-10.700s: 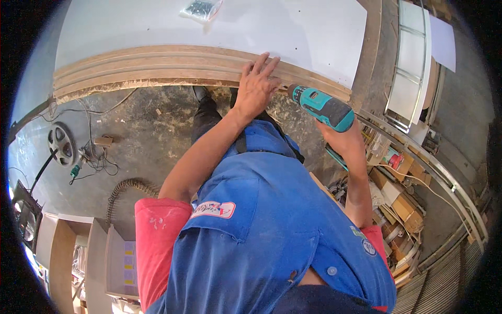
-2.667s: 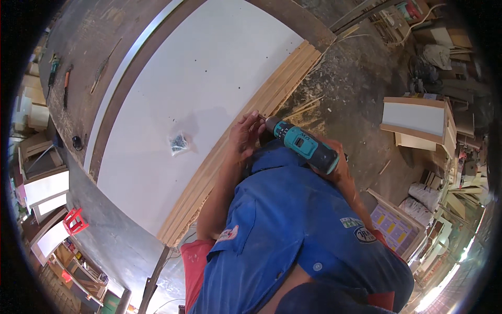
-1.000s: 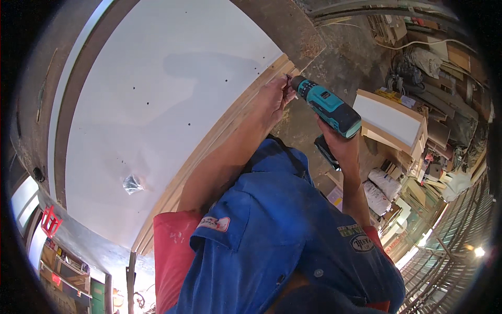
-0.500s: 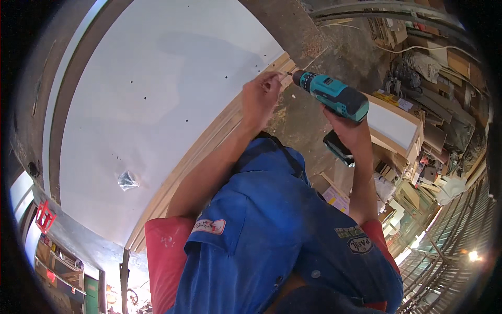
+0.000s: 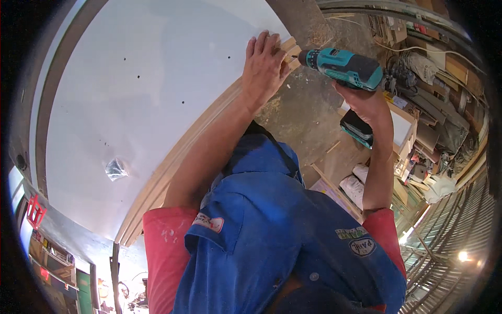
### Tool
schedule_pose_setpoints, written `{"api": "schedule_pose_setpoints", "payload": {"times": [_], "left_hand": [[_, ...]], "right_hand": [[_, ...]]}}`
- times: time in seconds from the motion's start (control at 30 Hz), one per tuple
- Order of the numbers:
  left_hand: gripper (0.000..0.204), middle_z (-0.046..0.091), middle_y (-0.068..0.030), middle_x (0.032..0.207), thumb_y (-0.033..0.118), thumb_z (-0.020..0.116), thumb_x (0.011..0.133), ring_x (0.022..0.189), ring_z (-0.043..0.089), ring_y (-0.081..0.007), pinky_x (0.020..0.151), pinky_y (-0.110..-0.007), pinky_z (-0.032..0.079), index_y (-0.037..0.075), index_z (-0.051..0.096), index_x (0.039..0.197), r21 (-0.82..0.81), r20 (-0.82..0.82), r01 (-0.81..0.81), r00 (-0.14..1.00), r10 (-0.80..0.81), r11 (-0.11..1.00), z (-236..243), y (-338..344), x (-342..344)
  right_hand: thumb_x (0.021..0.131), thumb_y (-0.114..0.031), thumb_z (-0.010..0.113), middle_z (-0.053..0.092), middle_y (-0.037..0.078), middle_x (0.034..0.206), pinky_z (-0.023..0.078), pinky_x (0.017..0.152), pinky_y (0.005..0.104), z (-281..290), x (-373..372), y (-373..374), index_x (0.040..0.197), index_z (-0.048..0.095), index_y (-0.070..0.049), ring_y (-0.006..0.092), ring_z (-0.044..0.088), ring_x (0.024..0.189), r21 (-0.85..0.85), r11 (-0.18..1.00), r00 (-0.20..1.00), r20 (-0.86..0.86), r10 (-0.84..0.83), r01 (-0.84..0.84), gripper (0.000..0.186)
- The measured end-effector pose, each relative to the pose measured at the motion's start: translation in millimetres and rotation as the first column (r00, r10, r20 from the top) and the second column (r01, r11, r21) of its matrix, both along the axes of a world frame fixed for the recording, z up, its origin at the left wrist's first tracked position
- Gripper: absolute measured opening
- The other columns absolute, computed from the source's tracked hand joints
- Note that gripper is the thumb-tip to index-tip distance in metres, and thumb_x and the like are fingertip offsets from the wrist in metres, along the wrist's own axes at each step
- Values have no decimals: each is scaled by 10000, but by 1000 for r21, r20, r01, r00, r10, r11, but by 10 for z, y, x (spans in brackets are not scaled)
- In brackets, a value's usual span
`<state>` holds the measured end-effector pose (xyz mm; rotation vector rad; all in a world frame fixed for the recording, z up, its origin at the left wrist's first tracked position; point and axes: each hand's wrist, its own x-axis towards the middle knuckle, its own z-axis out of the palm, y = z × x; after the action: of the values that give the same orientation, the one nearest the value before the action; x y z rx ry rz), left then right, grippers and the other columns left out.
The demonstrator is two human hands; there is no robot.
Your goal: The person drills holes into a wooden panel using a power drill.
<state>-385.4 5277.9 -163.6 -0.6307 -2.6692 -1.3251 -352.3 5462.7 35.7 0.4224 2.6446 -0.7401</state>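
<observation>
While L fingers splay on panel, drill wrapped in R fingers points L, axis approx. crosswise.

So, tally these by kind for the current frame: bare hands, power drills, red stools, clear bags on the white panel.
Bare hands: 2 (left hand, right hand)
Power drill: 1
Red stool: 1
Clear bag: 1
Total: 5

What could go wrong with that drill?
The cordless drill, gripped in the right hand, might slip from the wooden edge and jab the left hand, close in front of it. The clear plastic bag on the white panel might slide if the panel gets shaken.
</observation>
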Motion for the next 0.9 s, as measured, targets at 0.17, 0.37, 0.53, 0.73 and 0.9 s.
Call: {"api": "schedule_pose_setpoints", "payload": {"times": [0.17, 0.37, 0.53, 0.73, 0.9], "left_hand": [[167, 577, -114, 1417, 219, 800, 810, 1416, 450, -371, 1194, -565, 330, 129, 795, 950, -34, -39, -8, 999, 7, 999, -36, -32, 10], [102, 600, -94, 1407, 169, 777, 830, 1407, 464, -370, 1195, -566, 330, 157, 801, 929, -12, -10, -22, 1000, 22, 1000, 2, -16, 20], [83, 603, -97, 1401, 164, 772, 831, 1407, 462, -372, 1191, -568, 333, 155, 797, 910, -2, -22, -32, 999, 32, 999, -11, -7, 14], [70, 604, -97, 1396, 163, 771, 828, 1408, 458, -372, 1185, -573, 338, 149, 790, 894, -16, -19, -23, 1000, 22, 1000, 2, -10, 7], [62, 606, -97, 1393, 160, 769, 827, 1408, 458, -371, 1184, -579, 337, 140, 784, 884, 11, -21, -31, 999, 31, 999, -5, 2, 11]], "right_hand": [[906, -176, 799, 722, -4, 956, 525, 771, 303, 4, -37, -19, 1149, 725, -50, 116, 620, 821, -42, 999, 998, 62, -23, 25, 283], [904, -162, 795, 742, 17, 991, 539, 807, 319, -50, -52, 42, 1150, 726, -55, 128, 658, 871, -21, 1000, 998, 57, 24, -23, 278], [904, -167, 794, 755, 33, 1033, 544, 846, 330, -13, -74, -3, 1167, 724, -57, 141, 680, 911, -33, 999, 997, 77, 26, -23, 294], [875, -199, 809, 759, 55, 1062, 550, 879, 351, -40, -54, 19, 1183, 707, -53, 175, 692, 943, -28, 999, 998, 62, 30, -29, 356], [899, -183, 806, 770, 43, 1042, 550, 867, 336, -39, -40, 0, 1170, 727, -53, 152, 696, 940, -66, 998, 999, 39, 8, -5, 311]]}}
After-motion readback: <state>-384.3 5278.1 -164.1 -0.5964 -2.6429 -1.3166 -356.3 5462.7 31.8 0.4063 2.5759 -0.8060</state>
